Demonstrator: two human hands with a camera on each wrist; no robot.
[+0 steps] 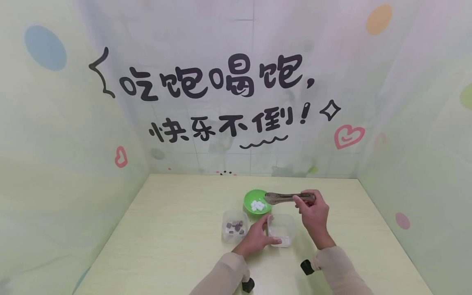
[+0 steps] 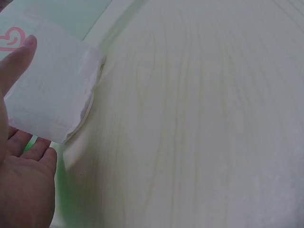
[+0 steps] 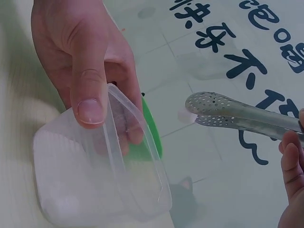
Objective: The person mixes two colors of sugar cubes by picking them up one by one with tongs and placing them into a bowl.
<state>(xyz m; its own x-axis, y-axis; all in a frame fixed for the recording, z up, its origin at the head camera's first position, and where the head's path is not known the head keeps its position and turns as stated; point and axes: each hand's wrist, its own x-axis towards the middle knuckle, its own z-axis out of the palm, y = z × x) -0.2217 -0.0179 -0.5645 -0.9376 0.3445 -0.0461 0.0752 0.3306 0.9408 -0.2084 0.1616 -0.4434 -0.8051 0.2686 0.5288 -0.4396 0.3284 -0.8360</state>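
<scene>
My left hand (image 1: 257,237) grips a clear plastic container (image 1: 284,234), thumb at the near side and fingers at the far side. In the right wrist view the container (image 3: 71,175) looks tilted, with the left thumb (image 3: 90,111) over its rim. My right hand (image 1: 315,213) holds metal tongs (image 1: 285,198) whose perforated tips reach over the right edge of a green bowl (image 1: 248,196). White cubes (image 1: 257,205) lie in the bowl. A pale spot shows by the tong tips (image 3: 209,109) in the right wrist view; I cannot tell whether they hold it.
Left of the left hand stands a second clear container (image 1: 225,235) with several grey-brown cubes (image 1: 236,226) inside. All of it is on a pale wood-grain table (image 1: 177,229). Printed walls (image 1: 236,37) with black lettering enclose its back and sides.
</scene>
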